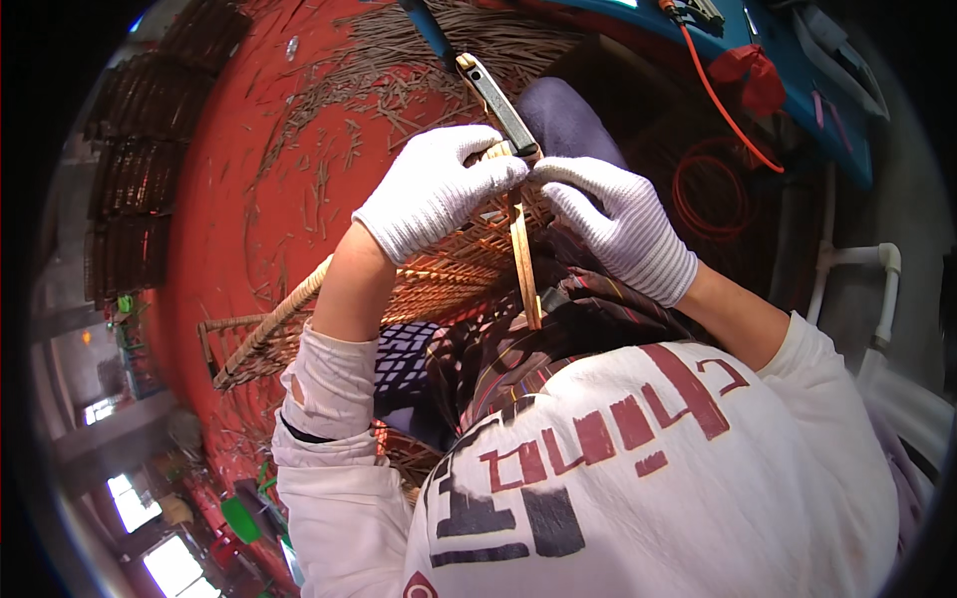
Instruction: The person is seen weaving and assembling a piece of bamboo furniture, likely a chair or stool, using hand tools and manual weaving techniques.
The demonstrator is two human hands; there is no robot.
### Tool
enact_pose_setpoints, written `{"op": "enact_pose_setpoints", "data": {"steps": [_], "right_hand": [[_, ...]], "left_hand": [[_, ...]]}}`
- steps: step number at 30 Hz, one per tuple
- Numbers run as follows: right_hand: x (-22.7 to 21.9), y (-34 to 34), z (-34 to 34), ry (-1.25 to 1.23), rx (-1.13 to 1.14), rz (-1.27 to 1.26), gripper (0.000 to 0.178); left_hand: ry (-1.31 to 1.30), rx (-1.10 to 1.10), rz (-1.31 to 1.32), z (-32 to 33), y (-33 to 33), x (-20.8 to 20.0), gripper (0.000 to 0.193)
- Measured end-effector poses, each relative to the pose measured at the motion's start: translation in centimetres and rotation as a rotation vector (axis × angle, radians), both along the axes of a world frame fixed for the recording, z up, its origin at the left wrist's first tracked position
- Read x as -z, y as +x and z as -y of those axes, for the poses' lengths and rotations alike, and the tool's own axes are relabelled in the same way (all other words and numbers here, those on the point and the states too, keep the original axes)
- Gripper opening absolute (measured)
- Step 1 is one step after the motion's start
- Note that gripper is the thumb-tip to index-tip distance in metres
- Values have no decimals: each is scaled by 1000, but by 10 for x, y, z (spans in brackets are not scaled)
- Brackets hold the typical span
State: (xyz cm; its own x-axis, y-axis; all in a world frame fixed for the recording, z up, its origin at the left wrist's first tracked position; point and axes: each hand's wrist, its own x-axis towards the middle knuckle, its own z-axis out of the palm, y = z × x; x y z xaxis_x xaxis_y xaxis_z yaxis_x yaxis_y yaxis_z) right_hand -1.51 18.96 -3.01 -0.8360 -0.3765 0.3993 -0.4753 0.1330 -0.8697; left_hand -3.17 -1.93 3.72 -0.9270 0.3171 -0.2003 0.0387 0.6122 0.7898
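Both hands wear white knit gloves and meet in front of my lap. My left hand (439, 189) is closed, its thumb and fingers round the top of a pale wooden strip (522, 259). My right hand (623, 224) is pinched beside it; what its fingertips hold is too small to make out. A long black metal bar-shaped tool (498, 105) with a blue handle or hose (427, 28) ends right at my fingertips. Under my left hand a woven wicker panel (429, 284) stretches left across my lap, partly hidden by my forearm.
Cut wicker scraps (439, 45) lie on the red floor (229, 189). At the right are a blue table (837, 130), an orange hose (710, 90), a red cloth (750, 78) and white pipes (887, 289). Brown wicker stacks (135, 189) stand far left.
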Motion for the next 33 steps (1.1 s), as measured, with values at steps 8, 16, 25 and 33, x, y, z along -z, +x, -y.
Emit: {"op": "enact_pose_setpoints", "data": {"steps": [8, 16, 25, 33], "right_hand": [[4, 20, 11, -2, 37, 34, 25], [6, 17, 10, 12, 61, 7, 25], [2, 23, 12, -92, 24, 243, 27], [-9, 11, 23, -155, -34, 601, 23]], "left_hand": [[145, 10, 358, 0, -8, -15, 30], [120, 54, 314, 2, -15, -14, 29], [155, 87, 370, 5, -19, -18, 23], [214, 102, 358, 7, -18, -14, 23]]}}
